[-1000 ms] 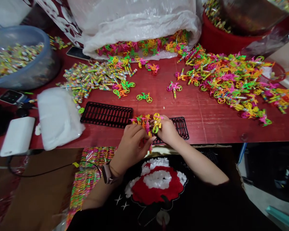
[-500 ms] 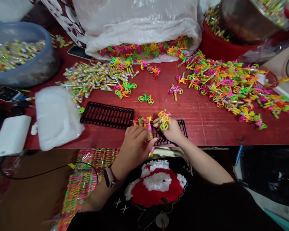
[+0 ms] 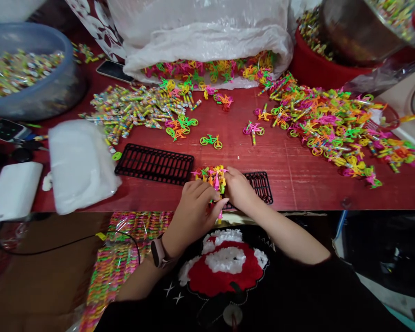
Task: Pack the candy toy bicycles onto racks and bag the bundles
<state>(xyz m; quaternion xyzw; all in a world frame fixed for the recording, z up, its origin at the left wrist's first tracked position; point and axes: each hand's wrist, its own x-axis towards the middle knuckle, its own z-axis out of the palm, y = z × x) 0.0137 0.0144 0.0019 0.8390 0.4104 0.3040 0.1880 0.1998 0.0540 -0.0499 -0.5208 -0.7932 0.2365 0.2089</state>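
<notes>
In the head view, my left hand [image 3: 196,203] curls around a row of small plastic toy bicycles [image 3: 209,174] standing packed on a black slotted rack [image 3: 262,184] at the table's front edge. Its thumb points right, against the near side of the row. My right hand [image 3: 241,190] is closed at the right end of the row, over the rack, with a yellow toy bicycle [image 3: 223,184] at its fingers. Its fingertips are mostly hidden. A second black rack [image 3: 155,163] lies to the left, with bare slots.
Candy tubes [image 3: 134,108] lie heaped at the back left. A pile of toy bicycles with tubes [image 3: 332,124] spreads on the right. A white sack [image 3: 204,44] spills bicycles behind. A blue basin [image 3: 55,78], a plastic bag stack [image 3: 79,170] and a white power bank [image 3: 14,191] stand left.
My right hand has brought the yellow toy bicycle down and left against the row, turning as it went. My left hand has stayed around the row.
</notes>
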